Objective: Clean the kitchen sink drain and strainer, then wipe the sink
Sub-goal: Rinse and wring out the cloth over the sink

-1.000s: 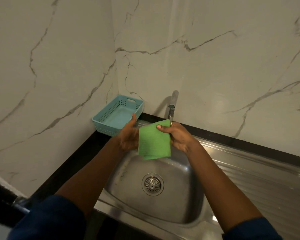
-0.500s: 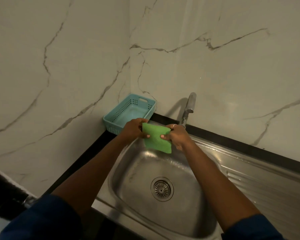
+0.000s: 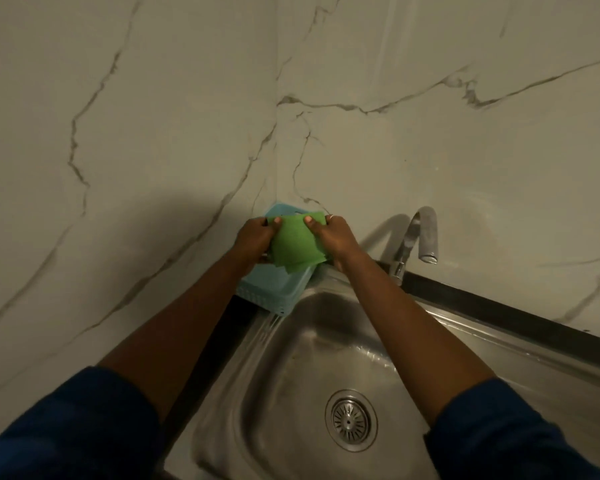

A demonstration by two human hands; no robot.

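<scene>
A folded green cloth [image 3: 297,243] hangs between both my hands, over the teal basket [image 3: 274,287] in the corner. My left hand [image 3: 253,239] pinches its left top edge with the thumb in front. My right hand [image 3: 333,237] pinches its right top edge the same way. The steel sink [image 3: 284,368] lies below, with the round metal strainer [image 3: 350,420] seated in the drain at its bottom.
A chrome tap [image 3: 418,237] curves over the sink's back right edge. Marble walls [image 3: 153,133] meet in the corner behind the basket. A ribbed steel drainboard [image 3: 534,362] runs to the right. A black counter strip [image 3: 499,317] lines the back wall.
Both hands carried the green cloth from over the sink to the left and back, above the teal basket. The cloth has been folded smaller. The view moved closer.
</scene>
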